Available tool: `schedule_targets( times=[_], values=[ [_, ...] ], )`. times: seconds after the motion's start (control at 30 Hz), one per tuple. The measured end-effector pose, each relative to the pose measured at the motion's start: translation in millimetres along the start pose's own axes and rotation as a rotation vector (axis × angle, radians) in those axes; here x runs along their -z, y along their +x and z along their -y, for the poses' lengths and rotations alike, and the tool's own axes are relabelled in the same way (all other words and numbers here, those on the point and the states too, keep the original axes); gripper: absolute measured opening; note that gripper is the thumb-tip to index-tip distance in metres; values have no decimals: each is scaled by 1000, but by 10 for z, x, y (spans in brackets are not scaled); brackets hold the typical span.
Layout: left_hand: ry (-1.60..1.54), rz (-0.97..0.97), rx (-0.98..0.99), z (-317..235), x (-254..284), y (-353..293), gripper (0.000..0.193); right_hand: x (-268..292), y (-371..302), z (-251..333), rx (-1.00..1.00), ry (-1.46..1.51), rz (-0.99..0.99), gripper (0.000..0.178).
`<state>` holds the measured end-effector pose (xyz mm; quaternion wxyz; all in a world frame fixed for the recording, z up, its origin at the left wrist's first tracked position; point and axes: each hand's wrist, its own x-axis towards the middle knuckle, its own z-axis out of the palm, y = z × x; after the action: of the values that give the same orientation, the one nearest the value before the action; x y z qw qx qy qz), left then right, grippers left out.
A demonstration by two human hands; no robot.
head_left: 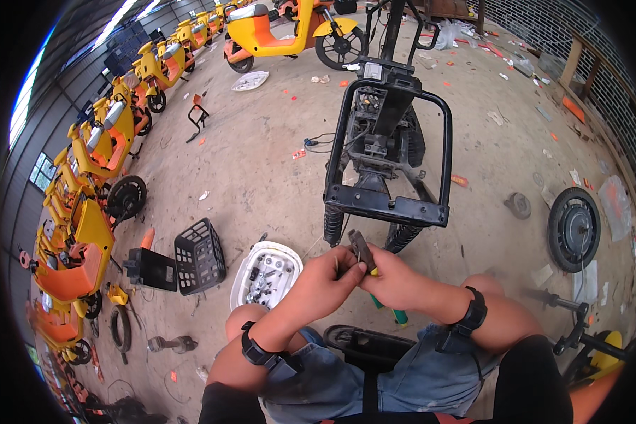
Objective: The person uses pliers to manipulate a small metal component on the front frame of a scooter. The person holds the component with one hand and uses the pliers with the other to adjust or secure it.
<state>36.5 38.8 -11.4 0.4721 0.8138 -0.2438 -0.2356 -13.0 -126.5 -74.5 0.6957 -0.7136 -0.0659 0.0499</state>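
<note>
Both my hands meet in front of my knees, just below the stripped black scooter frame (442, 155). In my right hand (394, 283) is a pair of pliers; its dark metal head (361, 249) points up and away, and green-and-yellow handle ends (400, 316) show under the palm. My left hand (324, 284) is closed, thumb and fingers pinched against the plier head. Whatever small thing it pinches is too hidden to name. The frame's two black shock absorbers (333, 225) stand just beyond my hands.
Left of my hands lies a white tray (295, 258) of small metal parts. Beyond it are a black plastic basket (199, 256) and a black box (152, 270). A wheel (574, 230) lies at right. Yellow scooters (106, 141) line the left; another (290, 32) stands behind. Litter dots the floor.
</note>
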Motion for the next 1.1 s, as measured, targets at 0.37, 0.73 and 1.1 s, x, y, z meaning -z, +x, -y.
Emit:
schedule_targets(
  times=[0.37, 0.73, 1.1],
  values=[
    [-37, -24, -18, -33, 65, -6, 24, 36, 5, 211, -139, -75, -8, 20],
    [48, -81, -83, -91, -2, -32, 27, -83, -81, 243, 31, -264, 8, 32],
    [-12, -215, -293, -147, 80, -56, 21, 13, -89, 486, 67, -232, 13, 41]
  ],
)
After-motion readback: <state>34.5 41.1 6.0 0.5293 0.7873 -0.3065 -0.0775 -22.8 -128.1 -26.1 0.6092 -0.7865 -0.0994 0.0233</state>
